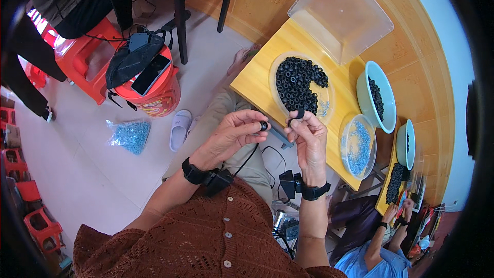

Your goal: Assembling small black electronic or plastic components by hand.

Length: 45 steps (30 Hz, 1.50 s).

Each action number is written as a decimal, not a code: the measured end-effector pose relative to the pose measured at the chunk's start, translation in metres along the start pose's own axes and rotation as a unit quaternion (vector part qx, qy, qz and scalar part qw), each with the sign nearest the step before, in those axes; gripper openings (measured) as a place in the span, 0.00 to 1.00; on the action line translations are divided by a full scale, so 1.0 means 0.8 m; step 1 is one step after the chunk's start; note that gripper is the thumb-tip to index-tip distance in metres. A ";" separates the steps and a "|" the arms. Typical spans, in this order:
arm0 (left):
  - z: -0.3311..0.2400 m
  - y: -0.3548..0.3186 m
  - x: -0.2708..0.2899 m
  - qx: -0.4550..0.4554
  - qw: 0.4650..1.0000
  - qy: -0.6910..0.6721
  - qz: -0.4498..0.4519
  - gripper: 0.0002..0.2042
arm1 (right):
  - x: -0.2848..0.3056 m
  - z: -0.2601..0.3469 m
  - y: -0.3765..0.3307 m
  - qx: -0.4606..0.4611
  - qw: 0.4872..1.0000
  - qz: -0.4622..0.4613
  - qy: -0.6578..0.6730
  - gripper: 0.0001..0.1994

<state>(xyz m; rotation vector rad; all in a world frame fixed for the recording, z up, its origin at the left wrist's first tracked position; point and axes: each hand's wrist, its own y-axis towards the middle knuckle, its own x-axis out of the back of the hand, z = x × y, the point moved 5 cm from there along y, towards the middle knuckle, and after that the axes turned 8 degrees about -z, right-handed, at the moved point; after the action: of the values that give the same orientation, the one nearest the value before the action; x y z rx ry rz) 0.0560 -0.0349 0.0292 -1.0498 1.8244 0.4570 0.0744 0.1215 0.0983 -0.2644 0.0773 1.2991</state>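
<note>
In front of my chest my left hand [231,136] pinches a small black ring-shaped part [264,125] between thumb and fingers. Close by on the right, my right hand [307,136] has its thumb and fingers pressed together. A black band [298,115] wraps one of its fingers, and a dark bit shows at the fingertips, too small to name. Just beyond the hands, a see-through round tray [274,85] holds a heap of black rings [296,80] and a few small silvery-blue pieces [323,108]. Both wrists wear black straps with small devices.
The trays stand on a yellow table [262,69]. A second round tray [374,157] holds pale blue pieces; mint-green bowls [389,118] are farther right. A red bucket [164,90], a bag of blue pieces [129,136] and slippers [179,129] are left. Another person [378,257] works at lower right.
</note>
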 end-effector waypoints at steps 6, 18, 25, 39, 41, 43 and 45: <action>0.006 0.004 0.003 0.008 0.996 -0.084 0.031 0.10 | -0.015 -0.005 -0.001 0.008 1.000 -0.008 0.013 0.07; 0.005 0.019 -0.001 0.009 0.992 -0.096 0.077 0.10 | -0.033 0.006 0.001 0.031 0.997 0.054 -0.049 0.09; 0.004 0.023 0.006 0.013 0.998 -0.054 0.041 0.09 | -0.039 0.013 0.000 0.095 0.979 0.043 -0.174 0.08; -0.004 0.024 0.007 -0.057 0.993 0.103 -0.002 0.10 | -0.067 0.031 -0.010 0.246 0.841 0.021 -0.482 0.08; -0.006 0.023 0.005 -0.057 0.991 0.120 -0.017 0.10 | -0.070 0.032 -0.010 0.252 0.832 0.020 -0.494 0.08; -0.006 0.023 0.005 -0.055 0.991 0.121 -0.016 0.10 | -0.072 0.032 -0.011 0.258 0.823 0.019 -0.505 0.08; -0.005 0.024 0.005 -0.054 0.991 0.123 -0.013 0.10 | -0.070 0.033 -0.012 0.256 0.830 0.008 -0.495 0.08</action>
<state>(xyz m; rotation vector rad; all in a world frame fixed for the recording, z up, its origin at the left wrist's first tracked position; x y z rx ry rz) 0.0380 -0.0285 0.0253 -1.2468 2.0176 0.4294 0.0663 0.0727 0.1365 0.8872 -0.4566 1.2444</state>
